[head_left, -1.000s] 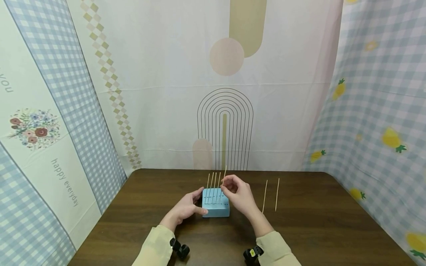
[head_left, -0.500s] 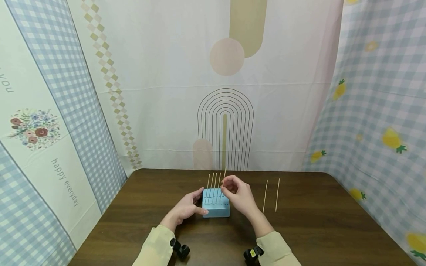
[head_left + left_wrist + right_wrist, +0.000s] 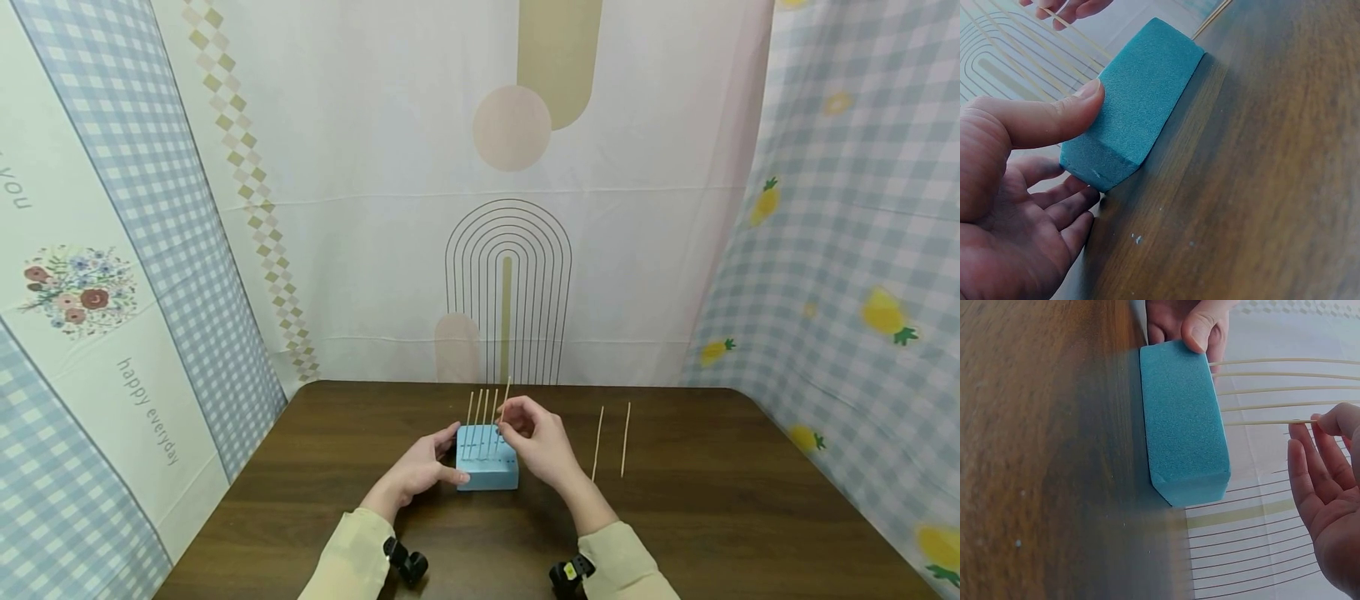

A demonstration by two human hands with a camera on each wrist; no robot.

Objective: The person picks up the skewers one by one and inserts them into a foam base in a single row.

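A light-blue foam block [image 3: 487, 480] stands on the table, its top marked with small dark holes. My left hand [image 3: 417, 472] grips its left side, the thumb on the near face in the left wrist view and the other fingers around the left end. Several thin bamboo skewers [image 3: 1272, 391] stand upright in the block in a row. With thumb and fingertips, my right hand [image 3: 542, 442] pinches another skewer [image 3: 1260, 423] at the right end of that row. Its lower end meets the block's top; how deep it sits is hidden.
Two loose skewers, a left one [image 3: 597, 442] and a right one [image 3: 626, 440], lie on the brown wooden table [image 3: 712, 500] to the right of my right hand. Patterned cloths [image 3: 375, 275] hang behind the table and along both sides.
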